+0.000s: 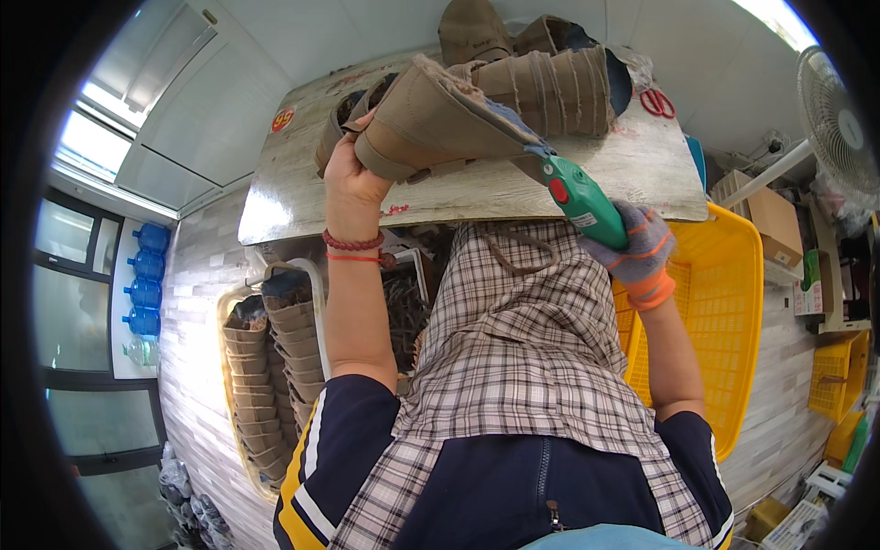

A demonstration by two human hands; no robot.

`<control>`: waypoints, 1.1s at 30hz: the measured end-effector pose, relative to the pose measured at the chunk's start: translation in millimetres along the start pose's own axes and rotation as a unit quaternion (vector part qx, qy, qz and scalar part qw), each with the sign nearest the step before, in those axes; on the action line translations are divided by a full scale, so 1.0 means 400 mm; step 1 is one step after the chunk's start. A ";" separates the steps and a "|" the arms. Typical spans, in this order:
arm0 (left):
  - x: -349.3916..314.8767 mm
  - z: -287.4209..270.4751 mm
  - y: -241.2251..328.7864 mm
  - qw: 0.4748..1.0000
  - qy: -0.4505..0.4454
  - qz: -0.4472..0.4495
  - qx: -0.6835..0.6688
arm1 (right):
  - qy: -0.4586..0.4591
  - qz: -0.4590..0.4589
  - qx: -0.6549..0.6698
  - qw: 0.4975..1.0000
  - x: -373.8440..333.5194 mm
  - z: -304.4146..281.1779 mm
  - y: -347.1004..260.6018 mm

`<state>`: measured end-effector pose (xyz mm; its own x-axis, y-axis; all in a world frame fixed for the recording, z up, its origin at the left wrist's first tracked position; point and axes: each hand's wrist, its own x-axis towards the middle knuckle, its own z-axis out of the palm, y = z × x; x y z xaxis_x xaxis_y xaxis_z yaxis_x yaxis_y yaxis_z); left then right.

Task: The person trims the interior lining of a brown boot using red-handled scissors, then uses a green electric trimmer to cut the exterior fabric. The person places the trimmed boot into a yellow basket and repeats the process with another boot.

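Blue item | L hand: 1 tan pc | R hand: 1 cutter

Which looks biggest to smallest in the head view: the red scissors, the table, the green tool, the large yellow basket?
1. Table
2. Large yellow basket
3. Green tool
4. Red scissors

All look clearly different in size here, though the table and basket are partly covered.

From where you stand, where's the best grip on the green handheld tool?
Probably the rear of the green handheld tool, from the lower right. Its long body slopes down that way from the head at the beige boot piece, so a grip there stays behind the head and red button. The gloved right hand holds it there.
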<state>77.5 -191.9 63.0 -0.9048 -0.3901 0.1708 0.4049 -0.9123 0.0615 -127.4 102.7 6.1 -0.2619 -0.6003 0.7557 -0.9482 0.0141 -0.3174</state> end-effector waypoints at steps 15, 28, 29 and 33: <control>-0.021 0.039 -0.090 0.980 0.073 0.105 0.153 | 0.001 0.065 0.124 0.990 0.020 0.030 -0.056; -0.086 0.057 -0.163 0.892 -0.005 0.202 0.404 | -0.028 0.190 0.293 0.937 0.028 0.046 -0.100; -0.091 0.054 -0.164 0.887 -0.004 0.194 0.420 | -0.032 0.196 0.302 0.932 0.029 0.047 -0.102; -0.104 0.033 -0.172 0.853 -0.005 0.196 0.483 | -0.034 0.201 0.331 0.921 0.031 0.052 -0.110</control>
<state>89.1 -111.1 64.6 -0.6758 -0.6361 0.3724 0.6000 -0.1813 0.7792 -85.3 77.9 17.4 -0.5348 -0.7018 0.4705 -0.4530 -0.2320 -0.8608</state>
